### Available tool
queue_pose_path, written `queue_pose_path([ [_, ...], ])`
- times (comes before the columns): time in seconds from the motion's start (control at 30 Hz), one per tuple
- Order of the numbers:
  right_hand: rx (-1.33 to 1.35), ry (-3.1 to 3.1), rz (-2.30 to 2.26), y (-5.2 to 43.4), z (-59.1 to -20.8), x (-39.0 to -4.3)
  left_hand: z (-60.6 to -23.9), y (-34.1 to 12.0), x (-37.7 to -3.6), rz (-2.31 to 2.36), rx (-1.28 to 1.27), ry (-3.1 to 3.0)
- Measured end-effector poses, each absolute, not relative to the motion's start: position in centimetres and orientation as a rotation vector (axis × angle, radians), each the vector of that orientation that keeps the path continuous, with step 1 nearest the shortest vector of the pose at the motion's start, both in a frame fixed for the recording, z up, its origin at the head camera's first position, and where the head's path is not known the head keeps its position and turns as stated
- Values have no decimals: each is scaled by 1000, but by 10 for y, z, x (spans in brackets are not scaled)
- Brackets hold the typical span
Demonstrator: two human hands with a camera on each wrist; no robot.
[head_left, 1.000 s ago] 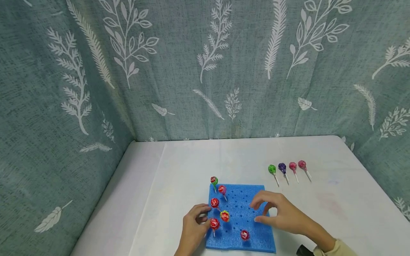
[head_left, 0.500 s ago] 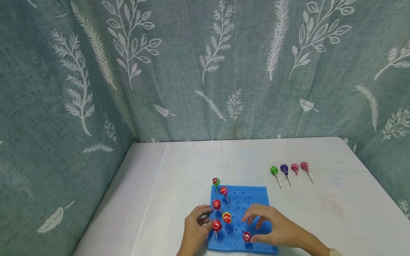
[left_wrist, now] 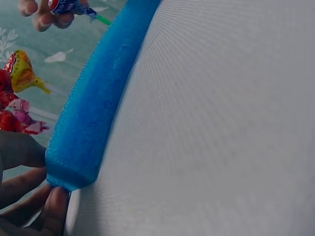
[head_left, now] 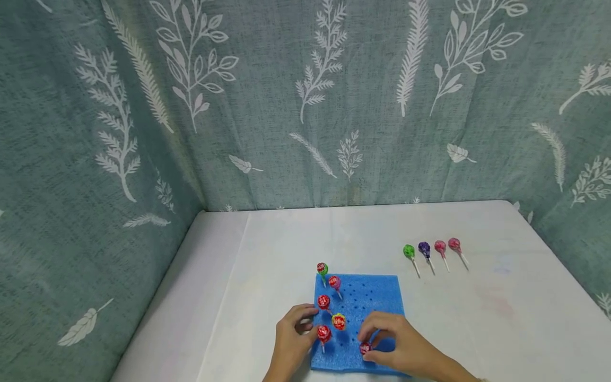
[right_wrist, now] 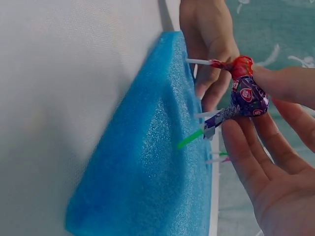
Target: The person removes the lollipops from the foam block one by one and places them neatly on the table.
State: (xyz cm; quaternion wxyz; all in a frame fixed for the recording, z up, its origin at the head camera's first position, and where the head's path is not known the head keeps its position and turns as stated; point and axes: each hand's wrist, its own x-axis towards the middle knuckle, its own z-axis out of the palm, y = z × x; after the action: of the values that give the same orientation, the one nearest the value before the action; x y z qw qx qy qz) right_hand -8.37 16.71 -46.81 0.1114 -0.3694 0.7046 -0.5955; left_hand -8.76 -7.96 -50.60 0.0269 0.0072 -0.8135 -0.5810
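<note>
A blue foam board (head_left: 353, 297) dotted with small holes lies near the front of the table. My right hand (head_left: 401, 342) pinches the head of a purple-wrapped lollipop (right_wrist: 251, 98) between thumb and fingers. Its green stick (right_wrist: 189, 139) meets the foam in the right wrist view. My left hand (head_left: 293, 337) grips the board's left edge, its fingers bent at the foam's corner in the left wrist view. Beside it, red lollipops (head_left: 324, 333) stand upright in the foam, with a yellow-and-red lollipop (head_left: 339, 321), a pink lollipop (head_left: 334, 283) and a green lollipop (head_left: 322, 269).
On the white table (head_left: 267, 254), to the board's back right, several lollipops lie in a row: a green one (head_left: 409, 251), a dark purple one (head_left: 424, 248) and pink ones (head_left: 454, 244). A green curtain (head_left: 267, 106) with white leaf prints hangs behind the table.
My right hand has moved down and left from above the board's right side to the purple lollipop and now pinches its head. The left hand stays at the board's edge.
</note>
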Motion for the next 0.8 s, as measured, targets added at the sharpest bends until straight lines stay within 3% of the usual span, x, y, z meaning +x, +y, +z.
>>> queue_pose_path([
  [0.47, -1155, 2153, -1627, 170, -470, -85, -504, -78, -89, -1763, 66, -2557],
  [0.8, -975, 2216, -1723, 168, -468, -85, -504, -78, -87, -1746, 63, -2547],
])
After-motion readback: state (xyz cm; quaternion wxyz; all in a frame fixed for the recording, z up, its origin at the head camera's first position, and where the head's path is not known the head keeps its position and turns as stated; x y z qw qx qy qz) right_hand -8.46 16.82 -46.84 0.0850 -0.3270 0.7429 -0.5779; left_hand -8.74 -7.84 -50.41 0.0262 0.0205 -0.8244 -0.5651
